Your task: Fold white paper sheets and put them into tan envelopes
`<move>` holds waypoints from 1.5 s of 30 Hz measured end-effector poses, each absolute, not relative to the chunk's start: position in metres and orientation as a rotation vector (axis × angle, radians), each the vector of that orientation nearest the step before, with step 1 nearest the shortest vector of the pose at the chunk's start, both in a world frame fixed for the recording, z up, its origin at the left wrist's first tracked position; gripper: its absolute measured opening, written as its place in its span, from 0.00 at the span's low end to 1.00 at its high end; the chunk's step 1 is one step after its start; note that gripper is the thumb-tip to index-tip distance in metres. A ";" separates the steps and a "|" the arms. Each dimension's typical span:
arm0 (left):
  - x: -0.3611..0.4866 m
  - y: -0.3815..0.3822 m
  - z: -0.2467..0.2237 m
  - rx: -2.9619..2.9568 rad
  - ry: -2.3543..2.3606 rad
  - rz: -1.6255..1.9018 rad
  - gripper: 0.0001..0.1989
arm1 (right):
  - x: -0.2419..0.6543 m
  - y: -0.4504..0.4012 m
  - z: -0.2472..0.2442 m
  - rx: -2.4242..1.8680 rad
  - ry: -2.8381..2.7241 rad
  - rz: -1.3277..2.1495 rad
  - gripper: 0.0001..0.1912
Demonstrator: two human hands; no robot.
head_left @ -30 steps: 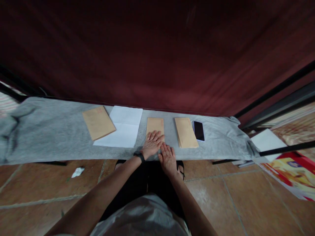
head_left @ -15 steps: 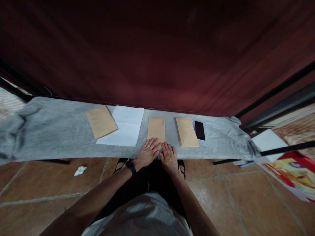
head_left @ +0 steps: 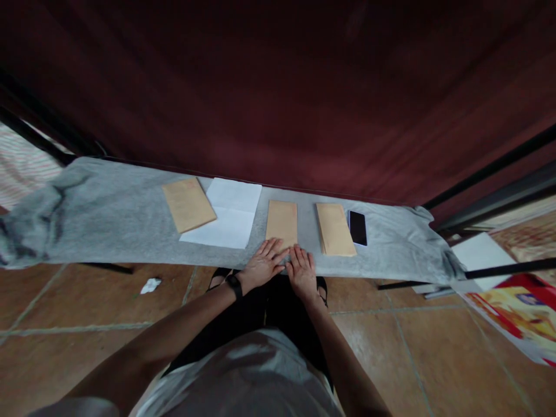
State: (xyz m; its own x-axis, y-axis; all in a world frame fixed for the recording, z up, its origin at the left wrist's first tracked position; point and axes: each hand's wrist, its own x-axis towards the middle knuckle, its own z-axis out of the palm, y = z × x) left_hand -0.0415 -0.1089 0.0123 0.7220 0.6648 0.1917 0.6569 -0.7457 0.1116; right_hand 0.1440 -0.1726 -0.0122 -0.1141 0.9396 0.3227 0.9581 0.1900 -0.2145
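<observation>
Observe middle brown envelope (head_left: 281, 222) lying flat on grey cloth (head_left: 130, 231), directly ahead of both hands, with its near end partly under the fingertips of left hand (head_left: 261, 267). See left fingers stretched out, slightly apart, resting on the paper from the near left side. See right hand (head_left: 302, 277) palm down, with fingers straight and close together, tips at the near right corner of the same envelope; cannot tell whether pressing on the paper or on the cloth just beside it. Note both thumbs angled inward, near one another, below that near edge. Count three places with brown envelopes: middle, left brown envelope (head_left: 187, 205), right brown envelope (head_left: 336, 229). Record layered edges at the right one, suggesting more than one piece; cannot tell the exact number there or at the left. Count one white sheet (head_left: 238, 213), creased across, partly covered by the left brown envelope; one phone (head_left: 358, 227), dark screen up, just beside the right brown envelope; one dark wristband (head_left: 234, 286) on the left wrist; one white scrap (head_left: 150, 285) on tiled floor (head_left: 365, 347). Read long axis of the middle envelope as running nearly straight away from the wrists, with short ends near and far, and with faint reddish print toward the far right corner. Compare with left and right ones, both turned, far ends leaning left.
</observation>
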 end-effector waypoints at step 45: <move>-0.056 -0.115 -0.006 2.898 1.116 0.403 0.32 | 0.119 -0.157 0.014 -1.825 -2.024 0.013 0.26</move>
State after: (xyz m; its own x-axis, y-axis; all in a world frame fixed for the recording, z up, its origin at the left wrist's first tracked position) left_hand -0.0563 -0.1145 -0.0056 0.7129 0.6610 0.2342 0.6583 -0.7459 0.1014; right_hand 0.1189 -0.1574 0.0145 -0.0561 0.9541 0.2942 0.9504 0.1414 -0.2771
